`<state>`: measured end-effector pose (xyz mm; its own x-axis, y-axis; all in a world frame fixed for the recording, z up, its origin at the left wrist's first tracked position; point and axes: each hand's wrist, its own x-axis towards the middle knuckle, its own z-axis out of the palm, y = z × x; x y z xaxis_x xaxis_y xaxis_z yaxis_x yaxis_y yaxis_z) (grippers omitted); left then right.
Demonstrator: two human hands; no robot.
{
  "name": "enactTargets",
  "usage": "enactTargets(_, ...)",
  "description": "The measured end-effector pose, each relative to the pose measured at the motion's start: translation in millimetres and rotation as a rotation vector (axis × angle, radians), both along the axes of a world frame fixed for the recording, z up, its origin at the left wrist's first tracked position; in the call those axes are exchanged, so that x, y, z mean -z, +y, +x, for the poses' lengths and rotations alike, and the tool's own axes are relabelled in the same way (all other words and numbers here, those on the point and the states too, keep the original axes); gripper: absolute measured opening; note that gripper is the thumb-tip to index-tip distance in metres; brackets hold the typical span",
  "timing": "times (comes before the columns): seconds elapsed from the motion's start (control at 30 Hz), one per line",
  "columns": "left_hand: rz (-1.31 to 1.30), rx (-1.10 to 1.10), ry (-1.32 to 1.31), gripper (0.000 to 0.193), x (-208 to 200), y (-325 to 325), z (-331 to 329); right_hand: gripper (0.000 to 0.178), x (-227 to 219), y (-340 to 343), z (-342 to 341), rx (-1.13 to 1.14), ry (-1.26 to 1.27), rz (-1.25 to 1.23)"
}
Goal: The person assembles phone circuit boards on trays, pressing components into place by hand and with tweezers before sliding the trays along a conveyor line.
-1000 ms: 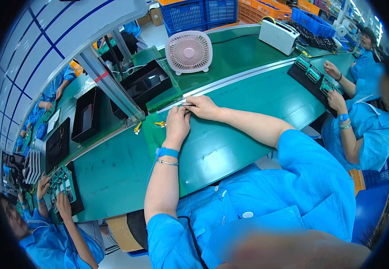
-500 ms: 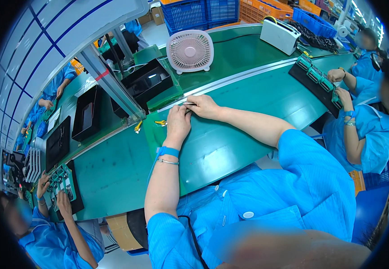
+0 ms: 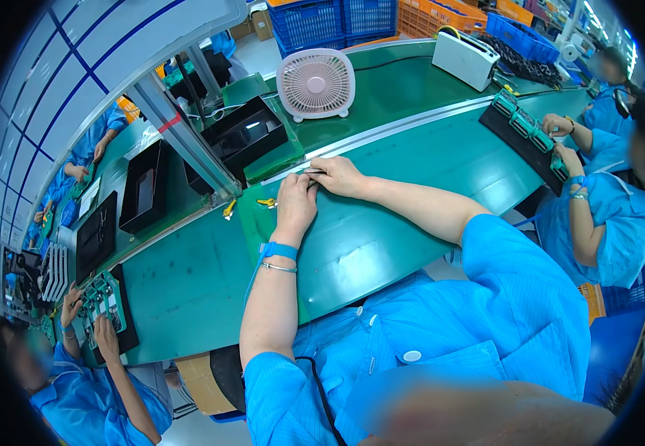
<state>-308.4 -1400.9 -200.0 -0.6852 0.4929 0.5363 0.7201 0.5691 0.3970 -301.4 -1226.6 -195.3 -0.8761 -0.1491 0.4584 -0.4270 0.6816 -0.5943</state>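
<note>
My left hand (image 3: 295, 202) and my right hand (image 3: 339, 178) meet above the green work surface, near the metal rail along its far edge. Their fingertips close together around a thin dark piece (image 3: 313, 173), too small and too covered to name. The right thumb and forefinger pinch at it, while the left fingers curl beside it. A blue wrist strap (image 3: 278, 251) with a cord and a thin bracelet circle my left wrist. Just left of that hand lies a small yellow clip-like item (image 3: 266, 204); a second yellow piece (image 3: 229, 211) is at the rail.
Beyond the rail stand a pink fan (image 3: 315, 83), a black open box (image 3: 244, 135) and a white device (image 3: 464, 61). A metal post (image 3: 181, 134) rises at the left. Co-workers at both sides handle green boards (image 3: 105, 303) on black mats; another such mat (image 3: 519, 141) is at right.
My two hands keep their place and grip. The co-worker at the right has shifted a forearm slightly.
</note>
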Motion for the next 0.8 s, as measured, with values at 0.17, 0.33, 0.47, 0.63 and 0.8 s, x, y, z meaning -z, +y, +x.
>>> enactTargets(0.17,-0.01,-0.009,0.0,0.016,-1,1,1,0.019,1,0,2,-0.004,0.0,-0.026)
enactTargets(0.33,-0.016,-0.009,0.008,0.015,0,2,3,0.018,1,1,4,-0.004,-0.009,-0.014)
enactTargets(0.47,-0.014,-0.019,0.008,0.016,5,0,2,0.018,2,-2,4,-0.016,-0.035,-0.092)
enactTargets(0.63,0.0,0.001,0.036,0.017,-3,3,0,0.02,0,4,-6,-0.026,-0.052,-0.178)
enactTargets(0.8,0.036,0.004,0.02,0.021,3,-6,1,0.033,-43,-6,9,-0.057,-0.118,-0.546)
